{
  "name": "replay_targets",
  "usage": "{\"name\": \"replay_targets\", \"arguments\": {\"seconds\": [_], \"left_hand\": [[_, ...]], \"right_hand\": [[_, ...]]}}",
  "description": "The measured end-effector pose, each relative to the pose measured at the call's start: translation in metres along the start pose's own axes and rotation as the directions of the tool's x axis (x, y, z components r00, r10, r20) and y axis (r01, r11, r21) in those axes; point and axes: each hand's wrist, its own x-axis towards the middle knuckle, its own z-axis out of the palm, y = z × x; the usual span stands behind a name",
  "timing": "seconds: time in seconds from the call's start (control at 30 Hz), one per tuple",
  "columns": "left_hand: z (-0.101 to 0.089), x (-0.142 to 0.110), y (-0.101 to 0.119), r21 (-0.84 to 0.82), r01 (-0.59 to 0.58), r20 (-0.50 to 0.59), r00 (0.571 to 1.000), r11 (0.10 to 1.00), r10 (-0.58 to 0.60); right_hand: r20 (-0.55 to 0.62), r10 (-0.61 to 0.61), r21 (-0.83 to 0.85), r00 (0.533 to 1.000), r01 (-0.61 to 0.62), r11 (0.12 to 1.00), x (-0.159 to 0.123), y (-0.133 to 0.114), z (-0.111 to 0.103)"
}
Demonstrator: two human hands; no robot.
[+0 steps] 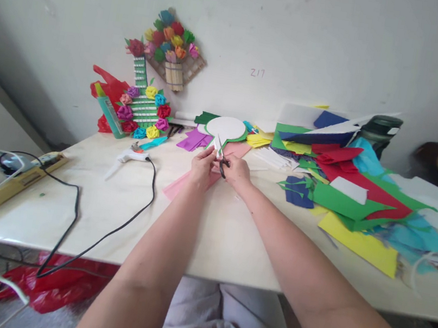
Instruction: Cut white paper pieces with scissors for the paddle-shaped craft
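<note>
Both my arms reach out over the white table (pixel 227 242). My right hand (pixel 236 171) is closed on a pair of scissors (pixel 221 159) whose blades point up and away. My left hand (pixel 202 165) pinches a small pale paper piece (pixel 214 155) at the blades. Under both hands lies a pink paper sheet (pixel 177 185). Just beyond them lies a white disc on green paper (pixel 226 128).
A glue gun (pixel 132 156) with a black cord (pixel 110 232) lies to the left, near a power strip (pixel 6 181). Paper flower crafts (pixel 145 106) lean on the wall. Loose coloured paper sheets (pixel 352 206) cover the right side. A red bag (pixel 53 282) lies on the floor.
</note>
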Motion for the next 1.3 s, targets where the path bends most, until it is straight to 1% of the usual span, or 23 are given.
{"name": "replay_targets", "arguments": {"seconds": [0.1,0.17,0.23,0.37,0.43,0.5,0.63,0.8,0.87,1.0,1.17,1.3], "left_hand": [[-0.005,0.004,-0.003,-0.008,-0.06,0.009,0.998,0.998,0.06],[-0.007,0.005,-0.004,0.014,-0.055,0.028,0.998,0.998,0.055],[-0.008,0.004,-0.004,0.039,-0.022,0.048,0.999,0.999,0.02],[-0.002,-0.002,0.0,0.036,0.049,0.094,0.994,0.998,-0.052],[0.002,-0.006,0.003,0.014,0.083,0.099,0.992,0.996,-0.084],[0.004,-0.009,0.005,0.017,0.094,0.089,0.992,0.995,-0.095],[0.003,-0.009,0.005,0.074,0.058,0.075,0.995,0.996,-0.064],[0.0,-0.006,0.002,0.132,0.028,0.068,0.997,0.991,-0.037],[0.0,-0.006,0.002,0.14,0.03,0.067,0.997,0.99,-0.04],[0.0,-0.006,0.002,0.136,0.043,0.049,0.998,0.99,-0.05],[0.002,-0.005,0.002,0.171,0.036,0.022,0.999,0.985,-0.04],[0.005,-0.007,-0.001,0.133,0.052,0.039,0.998,0.99,-0.057]], "right_hand": [[-0.011,0.094,0.186,0.995,-0.091,0.978,0.006,0.01,0.004],[-0.001,0.137,0.328,0.991,-0.129,0.936,0.01,0.016,0.007],[0.014,0.172,0.472,0.985,-0.158,0.867,0.013,0.019,0.007],[0.08,0.233,0.706,0.969,-0.22,0.673,0.014,0.017,0.006],[0.099,0.257,0.77,0.961,-0.238,0.592,0.013,0.014,0.005],[0.113,0.28,0.808,0.953,-0.252,0.532,0.012,0.012,0.004],[0.147,0.32,0.85,0.936,-0.285,0.442,0.011,0.008,0.0],[0.147,0.341,0.887,0.928,-0.276,0.371,0.01,0.004,-0.003],[0.138,0.339,0.895,0.931,-0.263,0.359,0.01,0.004,-0.002],[0.126,0.323,0.893,0.938,-0.249,0.374,0.01,0.006,-0.001],[0.139,0.319,0.867,0.937,-0.271,0.418,0.008,0.003,-0.001],[0.152,0.328,0.876,0.932,-0.281,0.392,0.007,-0.001,-0.002]]}}
